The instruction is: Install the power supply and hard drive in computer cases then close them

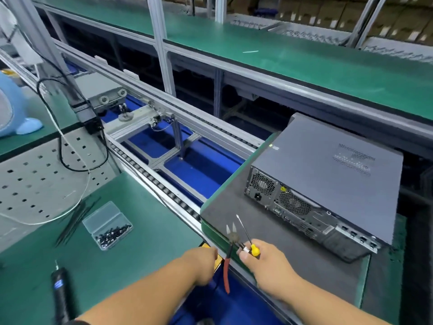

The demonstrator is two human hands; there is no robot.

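Observation:
A closed grey computer case (328, 174) lies on a dark mat (246, 207) on a green pallet, its rear panel with fan grilles and ports facing me. My right hand (264, 266) grips a yellow-handled screwdriver (248, 238) and red-handled cutting pliers (228, 256) together, tips pointing up toward the case. My left hand (201, 261) is curled at the conveyor's near edge beside a yellow object; what its fingers hold is hidden.
A clear plastic box of black screws (109, 225) and black cable ties (75, 221) lie on the green bench at left. A black electric screwdriver (59, 294) lies near the front edge. The roller conveyor (164, 148) runs between benches. A perforated metal plate (35, 179) is at left.

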